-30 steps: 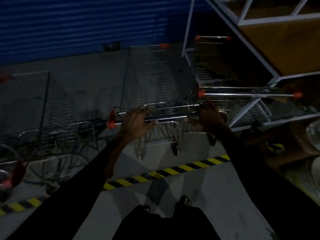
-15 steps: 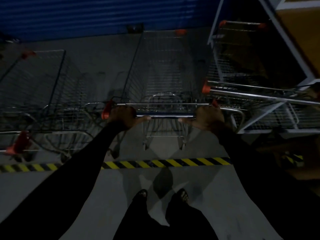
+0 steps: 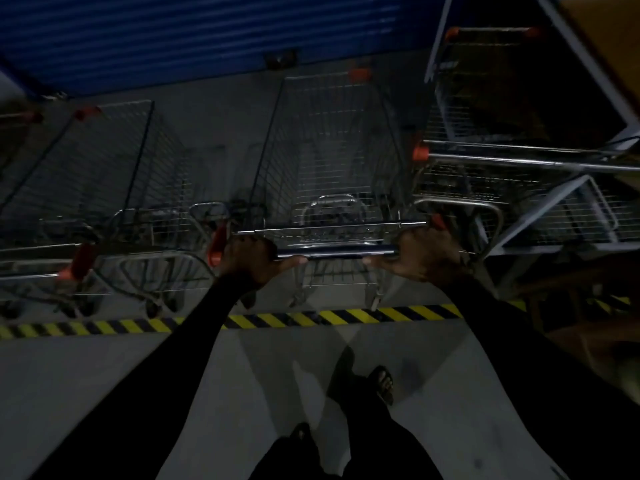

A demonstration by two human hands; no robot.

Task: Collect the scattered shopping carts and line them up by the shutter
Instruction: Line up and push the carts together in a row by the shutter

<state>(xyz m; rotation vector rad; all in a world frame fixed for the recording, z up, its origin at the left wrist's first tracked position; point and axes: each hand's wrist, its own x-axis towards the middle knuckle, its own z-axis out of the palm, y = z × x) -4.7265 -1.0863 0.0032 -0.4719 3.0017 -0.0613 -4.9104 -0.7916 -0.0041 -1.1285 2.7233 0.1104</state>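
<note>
Before the blue shutter [image 3: 194,32], hands grip a wire cart [image 3: 332,161].

Both hands, left [image 3: 247,256] and right [image 3: 424,252], grip the cart handle [image 3: 334,251] facing the blue shutter [image 3: 207,32].

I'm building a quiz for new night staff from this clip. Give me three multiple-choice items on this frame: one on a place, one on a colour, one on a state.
1. Where is the cart being pushed?
A. left of two carts
B. between a cart on each side
C. behind the person

2. What colour is the shutter?
A. blue
B. green
C. white

3. How are the hands on the handle?
A. both gripping
B. only the left
C. neither touching

Answers:
1 B: the middle cart has the left cart and the right cart beside it.
2 A: the shutter is ribbed blue.
3 A: the left hand and right hand curl round the handle.
</note>
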